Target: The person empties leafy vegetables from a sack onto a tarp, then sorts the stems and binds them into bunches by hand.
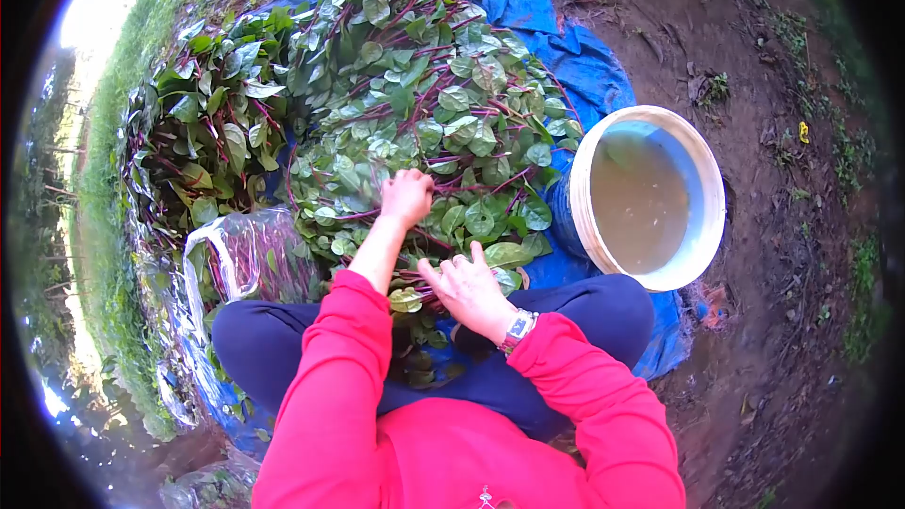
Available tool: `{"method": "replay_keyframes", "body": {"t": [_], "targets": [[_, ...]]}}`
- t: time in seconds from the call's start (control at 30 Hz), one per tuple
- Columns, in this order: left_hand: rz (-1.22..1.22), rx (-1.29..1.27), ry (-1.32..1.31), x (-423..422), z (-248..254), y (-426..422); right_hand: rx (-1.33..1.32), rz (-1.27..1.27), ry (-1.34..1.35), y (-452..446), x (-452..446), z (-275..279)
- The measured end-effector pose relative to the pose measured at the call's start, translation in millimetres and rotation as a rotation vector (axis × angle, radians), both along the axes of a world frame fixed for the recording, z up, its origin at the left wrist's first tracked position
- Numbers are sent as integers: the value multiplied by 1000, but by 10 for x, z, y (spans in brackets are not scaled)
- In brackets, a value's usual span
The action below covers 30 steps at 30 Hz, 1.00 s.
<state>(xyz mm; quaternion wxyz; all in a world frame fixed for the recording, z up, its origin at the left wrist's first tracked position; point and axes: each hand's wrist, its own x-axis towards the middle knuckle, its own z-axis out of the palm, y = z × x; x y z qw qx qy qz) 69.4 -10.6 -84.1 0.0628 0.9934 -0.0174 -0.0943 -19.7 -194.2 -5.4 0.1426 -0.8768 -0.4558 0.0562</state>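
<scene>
A wide heap of leafy greens (452,99) with dark red stems lies in front of me on a blue tarp (589,71). My left hand (407,196) is over the near middle of the heap, its fingers closed on a red stem, with blurred leaves beside it. Lower and to the right, my right hand (469,294) rests at the heap's near edge, above my lap. Its thumb and fingers are apart, and a few stems and leaves lie by its fingertips. Whether its palm touches any stem is hidden.
To the right stands a white bucket (587,217) holding murky water. A clear plastic bag (273,245) with stems inside lies at the left, below another pile of greens (222,132). Muddy ground (773,254) borders the tarp on the right, grass on the left.
</scene>
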Motion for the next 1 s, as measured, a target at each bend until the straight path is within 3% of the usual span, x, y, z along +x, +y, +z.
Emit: {"method": "replay_keyframes", "body": {"t": [0.1, 0.2, 0.3, 0.43, 0.57, 0.63, 0.7, 0.83, 0.9, 0.97, 1.0], "targets": [[20, -427, -233, 31, 362, 130, -115, -32, 40, 46, 36, 48], [-77, -544, -166, -101, 764, 307, -78, -106, -73, 43, 70, 60], [-82, -692, 41, -380, 1066, 428, 69, -136, -213, 26, 111, 53], [117, -811, 428, -583, 1103, 883, 82, -126, -152, 10, 131, 62], [142, -893, 563, -606, 1095, 1177, 145, -92, -207, -16, 166, 64], [41, -783, 648, -581, 1114, 1157, 45, 16, 95, -17, 118, 39], [60, -696, 678, -545, 1067, 1042, 143, 47, -37, -21, 83, -11], [60, -214, 115, -526, 759, 416, 171, 159, -34, -17, -59, -39], [-144, -90, 187, -575, 416, 105, 115, 203, 24, -12, -136, -56], [-271, 90, 54, -767, 80, -93, 121, 207, 48, -8, -169, -100], [-277, 154, 182, -760, -83, -114, 122, 208, 47, -5, -169, -102]]}}
